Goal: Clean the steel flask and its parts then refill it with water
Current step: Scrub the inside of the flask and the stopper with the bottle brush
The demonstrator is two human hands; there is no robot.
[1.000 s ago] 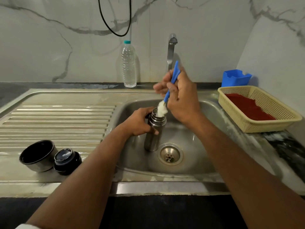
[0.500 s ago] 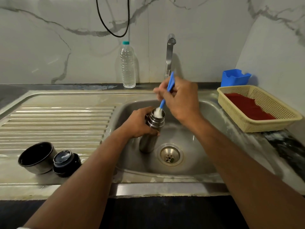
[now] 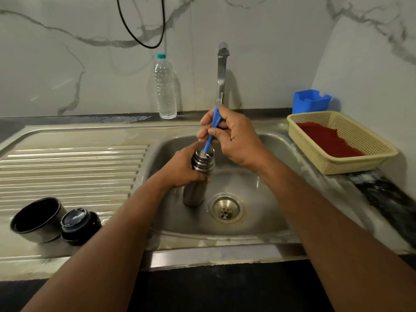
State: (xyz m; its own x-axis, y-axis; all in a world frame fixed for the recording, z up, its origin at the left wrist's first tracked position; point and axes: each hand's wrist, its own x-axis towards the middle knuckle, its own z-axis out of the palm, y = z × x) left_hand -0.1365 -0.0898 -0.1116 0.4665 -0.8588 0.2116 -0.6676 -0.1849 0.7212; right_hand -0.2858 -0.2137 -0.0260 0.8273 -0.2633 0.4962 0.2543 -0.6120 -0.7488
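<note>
Steel flask [image 3: 195,190] upright — mouth up, left hand [image 3: 184,168] gripping, brush [image 3: 211,131] inside

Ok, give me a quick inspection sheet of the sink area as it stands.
Surface: steel sink with a ribbed drainboard, dull and stained.
Job's things: flask upright in the basin; blue brush pushed into its mouth; cup and stopper on the drainboard.
Clutter: water bottle, yellow basket with red cloth, blue holder.
Hands: left hand grips the flask; right hand holds the brush.
Cables: black cable looped on the wall.
Surroundings: marble walls; tap, no water seen running.
</note>
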